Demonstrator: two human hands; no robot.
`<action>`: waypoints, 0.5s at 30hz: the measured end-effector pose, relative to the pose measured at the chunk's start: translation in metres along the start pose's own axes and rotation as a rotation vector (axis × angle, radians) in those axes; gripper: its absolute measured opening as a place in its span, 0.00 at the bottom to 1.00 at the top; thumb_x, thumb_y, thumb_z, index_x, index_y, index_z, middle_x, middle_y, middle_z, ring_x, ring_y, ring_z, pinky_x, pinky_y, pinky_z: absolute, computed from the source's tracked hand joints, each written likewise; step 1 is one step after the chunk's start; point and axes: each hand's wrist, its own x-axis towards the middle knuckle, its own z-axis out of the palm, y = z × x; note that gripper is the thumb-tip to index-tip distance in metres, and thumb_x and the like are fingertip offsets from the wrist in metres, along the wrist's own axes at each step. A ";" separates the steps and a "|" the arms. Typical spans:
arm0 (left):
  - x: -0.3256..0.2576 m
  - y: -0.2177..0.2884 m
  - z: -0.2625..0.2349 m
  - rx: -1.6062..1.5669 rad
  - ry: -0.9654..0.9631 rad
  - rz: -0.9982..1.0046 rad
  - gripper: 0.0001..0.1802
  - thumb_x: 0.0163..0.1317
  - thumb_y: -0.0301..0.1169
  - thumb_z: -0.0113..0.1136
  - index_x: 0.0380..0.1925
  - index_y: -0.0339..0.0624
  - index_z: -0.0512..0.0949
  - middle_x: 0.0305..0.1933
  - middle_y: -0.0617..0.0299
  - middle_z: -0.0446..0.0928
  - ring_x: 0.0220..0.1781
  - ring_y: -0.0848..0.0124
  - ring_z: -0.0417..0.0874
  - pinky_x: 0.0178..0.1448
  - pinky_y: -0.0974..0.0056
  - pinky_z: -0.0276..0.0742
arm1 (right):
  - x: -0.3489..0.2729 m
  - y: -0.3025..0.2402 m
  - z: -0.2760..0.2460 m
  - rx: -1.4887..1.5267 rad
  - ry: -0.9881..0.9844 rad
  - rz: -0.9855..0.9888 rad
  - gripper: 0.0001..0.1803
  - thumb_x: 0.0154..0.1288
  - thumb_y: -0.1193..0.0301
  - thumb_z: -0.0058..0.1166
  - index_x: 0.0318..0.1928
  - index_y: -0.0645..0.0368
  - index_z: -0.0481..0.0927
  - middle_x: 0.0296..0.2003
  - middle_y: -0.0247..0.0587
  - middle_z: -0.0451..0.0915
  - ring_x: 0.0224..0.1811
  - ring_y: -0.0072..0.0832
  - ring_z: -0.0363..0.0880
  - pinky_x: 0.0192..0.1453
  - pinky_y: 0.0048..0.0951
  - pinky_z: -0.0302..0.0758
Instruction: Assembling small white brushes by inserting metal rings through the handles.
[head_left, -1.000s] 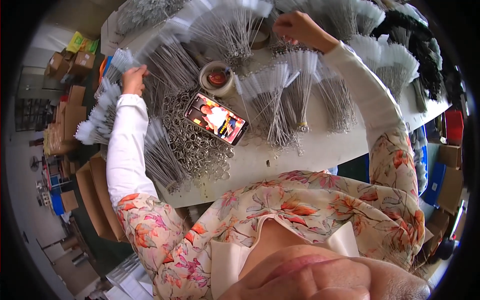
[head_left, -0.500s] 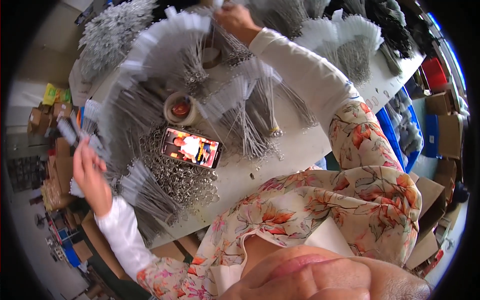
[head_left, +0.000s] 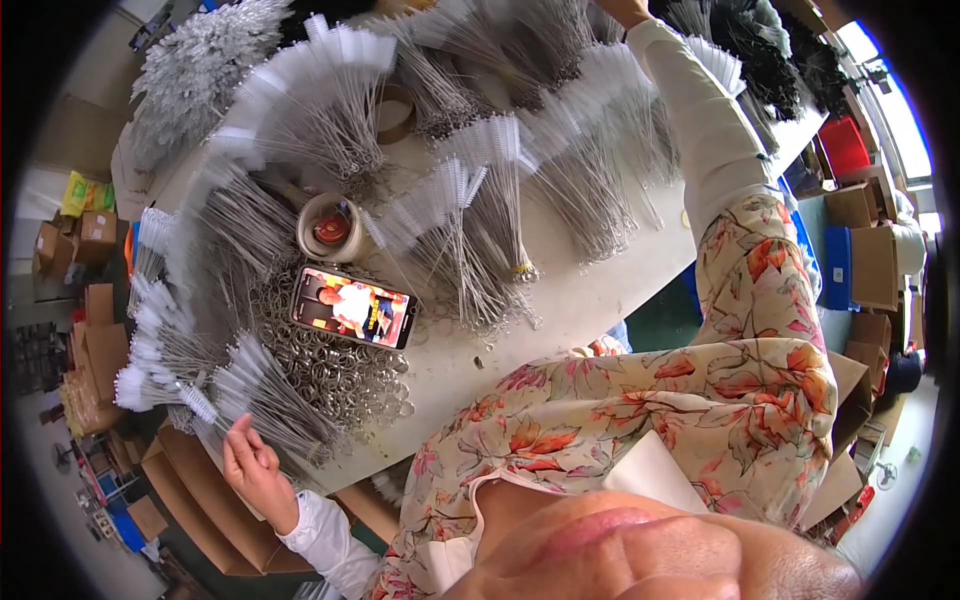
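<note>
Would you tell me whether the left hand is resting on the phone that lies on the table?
No, the left hand is off the table's near edge by a brush bundle, apart from the phone.

L hand [head_left: 255,472] has dropped off the brush bundles to the table's near edge [head_left: 400,455], now by the lower-left bundle [head_left: 270,405], fingers loose. R hand [head_left: 625,10] has reached farther back, nearly out of view at top.
</note>
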 end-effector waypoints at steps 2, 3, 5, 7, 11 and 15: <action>-0.008 0.001 -0.001 -0.002 0.038 -0.018 0.17 0.68 0.38 0.46 0.39 0.33 0.76 0.25 0.70 0.63 0.19 0.87 0.53 0.19 0.80 0.45 | -0.001 -0.016 0.008 0.018 -0.133 0.132 0.13 0.44 0.53 0.59 0.24 0.47 0.85 0.23 0.39 0.81 0.26 0.38 0.79 0.34 0.34 0.75; -0.010 0.002 -0.002 -0.019 0.023 -0.021 0.17 0.69 0.38 0.46 0.39 0.33 0.76 0.25 0.70 0.63 0.19 0.87 0.53 0.19 0.80 0.45 | 0.004 0.010 0.032 0.158 -0.111 0.148 0.14 0.43 0.53 0.60 0.24 0.47 0.85 0.23 0.38 0.81 0.26 0.36 0.79 0.34 0.35 0.75; -0.014 -0.005 -0.006 -0.029 0.039 -0.032 0.17 0.69 0.38 0.46 0.39 0.34 0.76 0.25 0.70 0.63 0.19 0.87 0.53 0.19 0.79 0.45 | 0.007 0.011 0.039 0.152 -0.026 0.157 0.13 0.44 0.54 0.59 0.24 0.48 0.84 0.22 0.37 0.81 0.25 0.36 0.79 0.34 0.36 0.75; -0.017 -0.012 -0.009 -0.041 0.061 -0.030 0.16 0.69 0.37 0.46 0.39 0.34 0.76 0.25 0.70 0.63 0.19 0.87 0.53 0.19 0.80 0.45 | 0.019 0.024 0.034 0.095 0.176 0.258 0.11 0.48 0.59 0.57 0.26 0.51 0.84 0.24 0.38 0.81 0.26 0.37 0.79 0.35 0.38 0.75; -0.028 -0.013 -0.007 -0.096 0.091 -0.045 0.16 0.69 0.37 0.46 0.41 0.34 0.75 0.25 0.70 0.63 0.19 0.86 0.54 0.19 0.80 0.46 | 0.050 -0.016 -0.040 0.558 0.615 0.180 0.10 0.63 0.69 0.45 0.38 0.57 0.79 0.28 0.40 0.78 0.35 0.26 0.77 0.29 0.34 0.74; -0.027 -0.011 0.010 -0.265 0.080 -0.053 0.16 0.69 0.38 0.45 0.41 0.36 0.74 0.25 0.69 0.64 0.18 0.86 0.55 0.18 0.80 0.47 | 0.034 -0.087 -0.027 1.328 -0.037 0.273 0.09 0.63 0.69 0.46 0.35 0.57 0.80 0.24 0.36 0.77 0.30 0.20 0.75 0.28 0.25 0.72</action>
